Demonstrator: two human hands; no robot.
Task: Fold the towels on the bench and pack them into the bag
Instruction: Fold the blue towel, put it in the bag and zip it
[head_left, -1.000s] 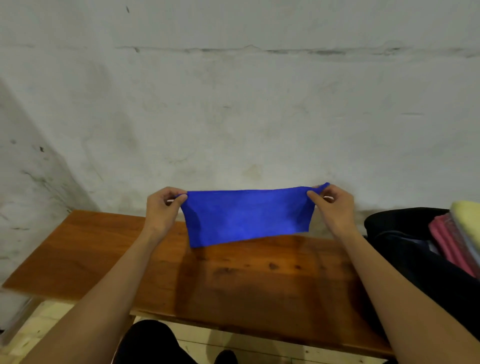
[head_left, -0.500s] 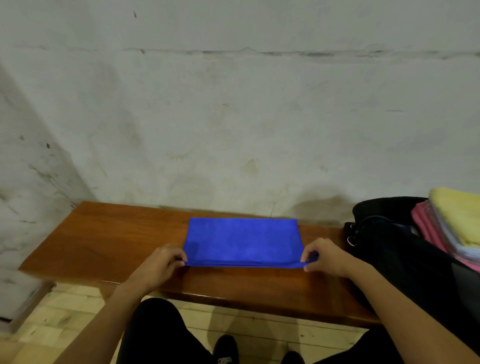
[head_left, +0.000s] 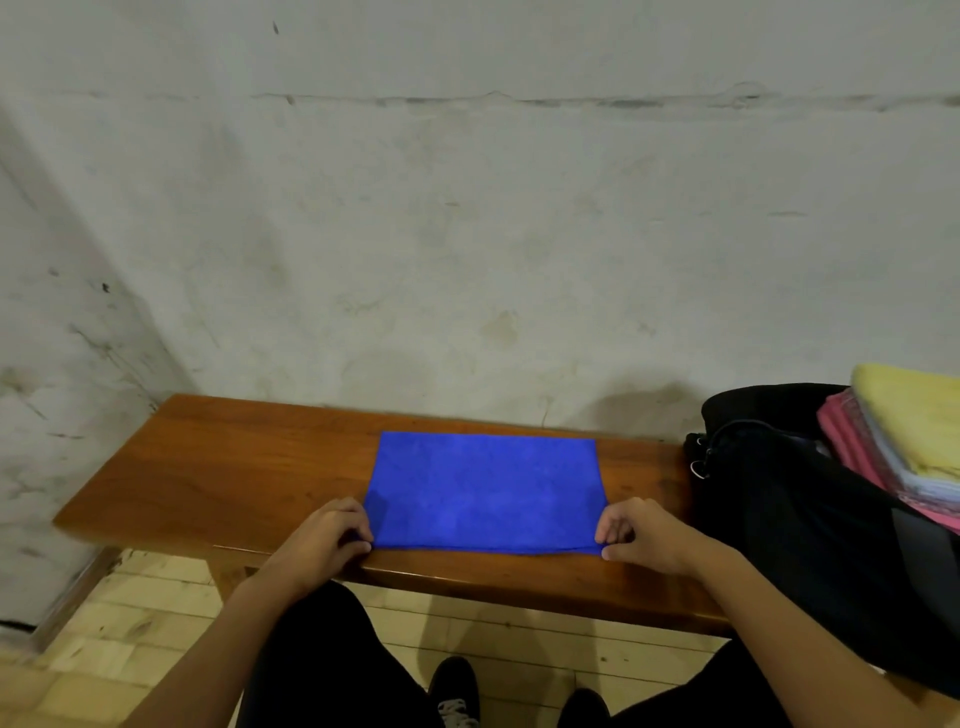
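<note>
At the near edge of the wooden bench (head_left: 218, 483), the left hand (head_left: 327, 538) and right hand (head_left: 636, 535) each pinch a near corner of the blue towel (head_left: 485, 493) with curled fingers. A second ago that towel hung stretched in the air between them; half a second ago it had just come down, and now it lies flat and squared, its far edge close to the bench's back edge by the wall (head_left: 467, 234). That suggests one fold is laid and the next fold, or a lift, comes next. At the bench's right end the open black bag (head_left: 779, 499) already holds a stack of folded towels (head_left: 898, 441), yellow on top.
</note>
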